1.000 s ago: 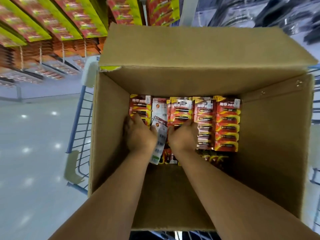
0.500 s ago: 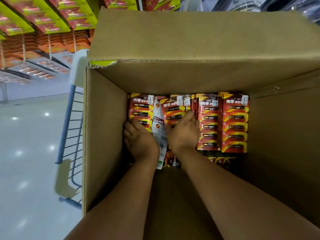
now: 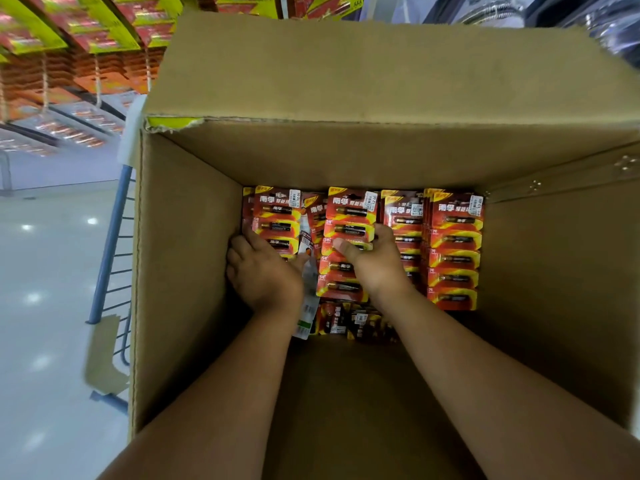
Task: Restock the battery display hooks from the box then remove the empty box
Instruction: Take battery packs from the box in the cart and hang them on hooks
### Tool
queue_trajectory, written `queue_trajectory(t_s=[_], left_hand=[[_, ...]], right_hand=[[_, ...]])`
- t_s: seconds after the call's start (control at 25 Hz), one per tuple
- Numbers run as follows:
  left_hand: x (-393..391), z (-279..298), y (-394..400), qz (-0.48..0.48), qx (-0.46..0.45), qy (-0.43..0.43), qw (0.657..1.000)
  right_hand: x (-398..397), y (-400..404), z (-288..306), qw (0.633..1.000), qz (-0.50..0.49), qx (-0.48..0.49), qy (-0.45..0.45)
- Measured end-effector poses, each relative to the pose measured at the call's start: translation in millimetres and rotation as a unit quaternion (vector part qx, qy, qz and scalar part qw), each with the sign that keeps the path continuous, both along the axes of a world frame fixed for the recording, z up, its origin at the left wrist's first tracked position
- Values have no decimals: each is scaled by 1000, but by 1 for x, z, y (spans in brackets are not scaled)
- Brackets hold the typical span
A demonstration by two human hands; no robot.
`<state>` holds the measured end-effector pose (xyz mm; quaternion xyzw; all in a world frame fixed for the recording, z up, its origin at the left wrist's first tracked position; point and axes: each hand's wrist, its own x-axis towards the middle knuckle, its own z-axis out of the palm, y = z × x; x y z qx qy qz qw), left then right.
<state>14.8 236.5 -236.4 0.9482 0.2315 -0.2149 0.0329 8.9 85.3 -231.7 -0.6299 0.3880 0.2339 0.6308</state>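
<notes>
A large open cardboard box (image 3: 180, 271) holds rows of red-and-yellow battery packs (image 3: 453, 251) lying flat at its far end. Both my arms reach down into it. My left hand (image 3: 265, 275) lies on the leftmost stack of packs (image 3: 277, 213), fingers curled at its left edge. My right hand (image 3: 375, 261) grips the second stack of packs (image 3: 349, 216), thumb on top and fingers round its right edge. A pale, white-backed pack (image 3: 308, 306) stands tilted between my two hands. Darker small packs (image 3: 349, 320) lie nearer to me.
The box sits in a blue wire cart (image 3: 110, 251). Display hooks full of red and yellow battery packs (image 3: 79, 39) hang at the upper left. Glossy shop floor (image 3: 41, 306) spreads to the left. The box's far flap (image 3: 346, 71) stands open.
My right hand has shifted its thumb onto the second stack and curled round it. My left hand stays on the leftmost stack. The camera has moved closer to the box.
</notes>
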Motion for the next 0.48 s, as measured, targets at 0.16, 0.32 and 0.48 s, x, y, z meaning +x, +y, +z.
queue_trajectory(t_s=[0.16,0.32,0.48], left_hand=[[12,4,0,37,2,12,999],[20,16,9,156,-156,7,975],[15,44,26,282,-324,3,903]], right_hand=[[-2,-7,8,999,-2,46,8],[-3,-18,24,998,3,57,28],[-7,-20,60,996,-1,79,48]])
